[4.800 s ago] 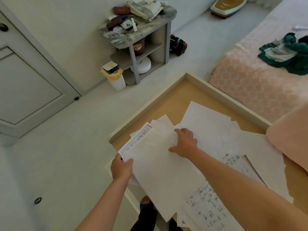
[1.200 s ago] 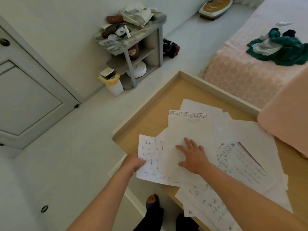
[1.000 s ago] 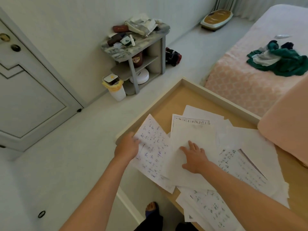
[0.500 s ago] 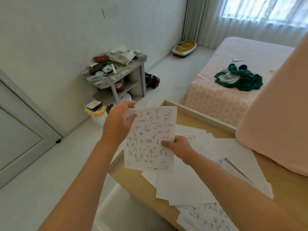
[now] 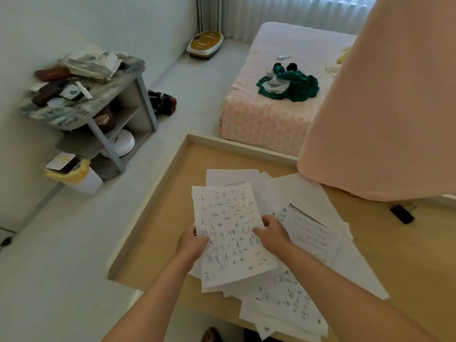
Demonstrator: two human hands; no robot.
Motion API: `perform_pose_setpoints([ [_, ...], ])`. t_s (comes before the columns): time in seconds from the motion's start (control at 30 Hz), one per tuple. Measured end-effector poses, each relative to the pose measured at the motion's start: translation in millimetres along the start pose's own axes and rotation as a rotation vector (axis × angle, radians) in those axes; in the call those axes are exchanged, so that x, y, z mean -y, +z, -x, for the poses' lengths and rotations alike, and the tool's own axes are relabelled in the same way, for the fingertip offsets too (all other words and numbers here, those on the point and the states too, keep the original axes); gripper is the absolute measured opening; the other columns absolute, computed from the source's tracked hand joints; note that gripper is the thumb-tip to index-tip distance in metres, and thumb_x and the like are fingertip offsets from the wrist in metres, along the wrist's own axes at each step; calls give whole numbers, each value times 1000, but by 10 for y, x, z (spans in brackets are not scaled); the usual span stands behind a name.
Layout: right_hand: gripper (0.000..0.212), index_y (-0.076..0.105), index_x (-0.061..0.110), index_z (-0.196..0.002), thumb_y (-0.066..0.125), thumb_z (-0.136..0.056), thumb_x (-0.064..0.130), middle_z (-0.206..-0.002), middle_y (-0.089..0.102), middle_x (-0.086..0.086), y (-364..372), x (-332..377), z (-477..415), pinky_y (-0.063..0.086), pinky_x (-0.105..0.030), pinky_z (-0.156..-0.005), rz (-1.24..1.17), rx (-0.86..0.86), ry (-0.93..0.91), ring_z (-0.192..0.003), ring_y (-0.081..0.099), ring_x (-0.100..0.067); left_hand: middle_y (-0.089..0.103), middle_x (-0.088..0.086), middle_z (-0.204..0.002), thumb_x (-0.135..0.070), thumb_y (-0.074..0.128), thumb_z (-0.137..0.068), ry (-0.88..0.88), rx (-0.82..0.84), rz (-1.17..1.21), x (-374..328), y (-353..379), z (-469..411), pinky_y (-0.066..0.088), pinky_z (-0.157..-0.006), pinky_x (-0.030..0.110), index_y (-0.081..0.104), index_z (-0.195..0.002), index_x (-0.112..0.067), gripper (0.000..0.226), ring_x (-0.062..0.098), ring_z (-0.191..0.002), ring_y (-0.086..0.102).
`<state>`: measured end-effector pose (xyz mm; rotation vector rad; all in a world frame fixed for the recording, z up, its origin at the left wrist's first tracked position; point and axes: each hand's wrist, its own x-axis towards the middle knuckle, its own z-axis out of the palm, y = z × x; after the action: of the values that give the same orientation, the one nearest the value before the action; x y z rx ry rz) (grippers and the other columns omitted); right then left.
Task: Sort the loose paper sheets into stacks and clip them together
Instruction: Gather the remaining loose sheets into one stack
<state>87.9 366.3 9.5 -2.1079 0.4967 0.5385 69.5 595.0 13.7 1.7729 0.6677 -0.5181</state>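
A handwritten sheet [image 5: 228, 225] is held just above the wooden table [image 5: 162, 218], written side up. My left hand [image 5: 191, 244] grips its left edge and my right hand [image 5: 272, 234] grips its right edge. Under and around it lies a loose spread of paper sheets [image 5: 308, 225], some blank, some written on, reaching to the table's near edge. A black binder clip [image 5: 401, 213] lies on the table to the right, apart from the papers.
A large pink cushion [image 5: 385, 107] leans over the table's right side. The table has a raised pale rim [image 5: 237, 141]. Beyond it stand a pink bed [image 5: 271, 114] with green clothing, a cluttered grey shelf [image 5: 98, 112] and a small bin [image 5: 76, 174] on the floor.
The handwritten sheet, raised upright in both hands half a second ago, has come down flatter over the pile. Earlier my left hand pulled it out from the pile's left side.
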Motion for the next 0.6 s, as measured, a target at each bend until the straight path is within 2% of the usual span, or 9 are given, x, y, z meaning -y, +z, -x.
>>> perform_pose_setpoints([
  [0.07, 56, 43, 20, -143, 65, -93, 30, -146, 44, -6, -21, -92, -99, 42, -41, -108, 136, -24, 34, -133, 44, -27, 67, 4, -102, -7, 56, -92, -7, -73, -99, 34, 118, -123, 56, -76, 40, 58, -102, -18, 14, 19, -84, 64],
  [0.13, 67, 32, 19, -151, 64, -93, 31, -153, 33, -9, -15, -152, -187, 35, -45, -113, 209, -18, 58, -141, 30, -31, 63, 7, -111, -11, 62, -86, -17, -151, -229, 94, 218, -244, 58, -81, 43, 57, -105, -18, 21, 25, -94, 63],
  [0.23, 76, 19, 19, -155, 62, -93, 28, -157, 24, -10, 33, -157, -307, 31, -47, -113, 253, -6, 82, -144, 20, -33, 47, 11, -137, -17, 72, -83, -69, -220, -332, 102, 344, -325, 51, -95, 42, 48, -135, -13, 58, 33, -125, 48],
  [0.3, 77, 18, 19, -156, 60, -92, 25, -155, 24, -11, 92, -119, -379, 34, -46, -111, 247, 25, 94, -142, 22, -33, 39, 11, -144, -22, 76, -81, -91, -223, -345, 92, 395, -350, 46, -100, 43, 35, -147, -9, 78, 34, -134, 39],
  [0.37, 71, 26, 19, -152, 58, -90, 25, -148, 32, -13, 163, -82, -445, 42, -47, -107, 232, 60, 117, -135, 33, -33, 44, 12, -141, -27, 80, -75, -104, -227, -326, 108, 399, -402, 48, -101, 49, 37, -145, -8, 84, 34, -130, 44],
  [0.43, 67, 32, 19, -148, 57, -87, 27, -142, 41, -13, 213, -30, -492, 48, -48, -101, 223, 73, 155, -128, 40, -32, 51, 11, -134, -32, 82, -69, -135, -243, -299, 158, 357, -475, 52, -96, 51, 42, -138, -9, 83, 33, -121, 52],
  [0.53, 69, 28, 20, -151, 56, -89, 26, -145, 39, -13, 249, 36, -568, 48, -46, -101, 263, 78, 201, -131, 37, -31, 56, 11, -126, -25, 78, -77, -214, -243, -174, 129, 256, -498, 54, -91, 46, 42, -135, -8, 71, 30, -109, 59],
  [0.6, 59, 35, 20, -147, 54, -91, 22, -144, 33, -14, 259, 81, -604, 47, -40, -98, 301, 72, 223, -130, 33, -31, 59, 11, -122, -19, 75, -84, -251, -210, -102, 135, 212, -521, 54, -89, 45, 41, -134, -7, 62, 29, -104, 61],
])
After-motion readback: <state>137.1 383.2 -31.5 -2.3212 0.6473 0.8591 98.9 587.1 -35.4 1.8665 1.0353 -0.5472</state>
